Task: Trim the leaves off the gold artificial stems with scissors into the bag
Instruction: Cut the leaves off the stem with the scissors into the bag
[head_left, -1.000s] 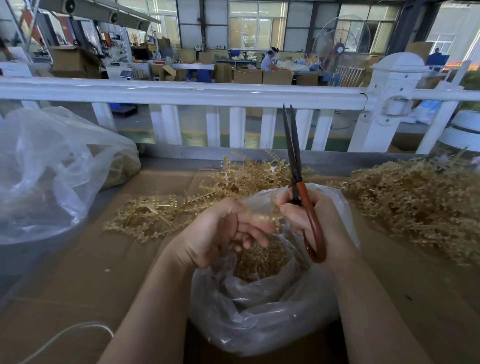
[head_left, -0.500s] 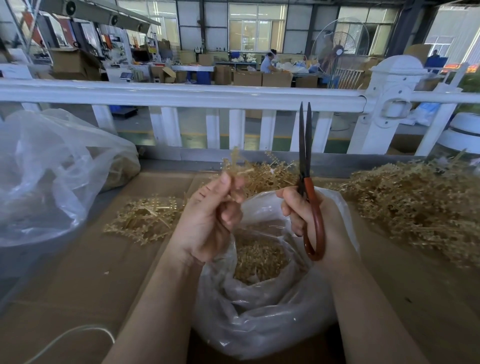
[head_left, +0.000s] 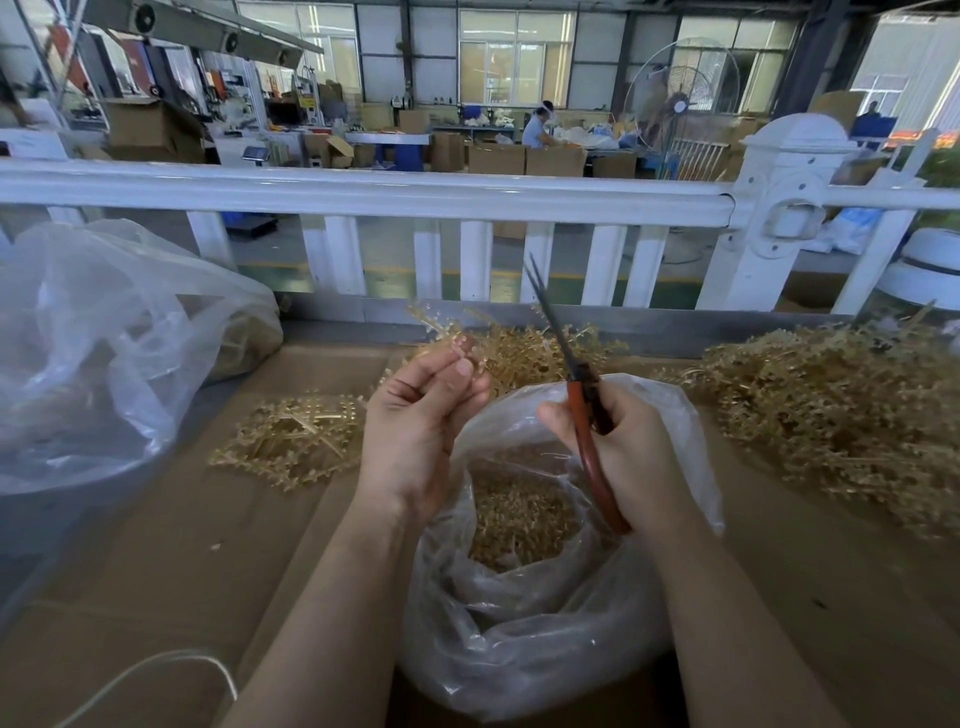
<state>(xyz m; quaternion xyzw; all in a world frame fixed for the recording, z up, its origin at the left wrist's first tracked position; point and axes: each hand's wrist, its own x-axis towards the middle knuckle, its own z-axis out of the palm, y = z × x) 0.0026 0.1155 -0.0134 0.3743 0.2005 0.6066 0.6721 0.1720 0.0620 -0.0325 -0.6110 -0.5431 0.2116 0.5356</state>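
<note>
Left hand (head_left: 421, 426) pinches a gold stem (head_left: 452, 338) between thumb and fingertips, raised above the clear bag (head_left: 524, 649). Right hand (head_left: 618, 447) grips the red-handled scissors (head_left: 582, 395), blades barely parted and pointing up and away, just right of the stem (contact cannot be confirmed). The bag holds gold trimmings (head_left: 519, 514). Loose stems lie in a small pile (head_left: 296, 441) to the left and a large heap (head_left: 841, 415) to the right on the cardboard surface (head_left: 156, 571).

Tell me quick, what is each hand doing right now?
Left hand: pinching a gold stem at its fingertips, above the bag.
Right hand: closed round the red-handled scissors, blades slightly apart, pointing up.
</note>
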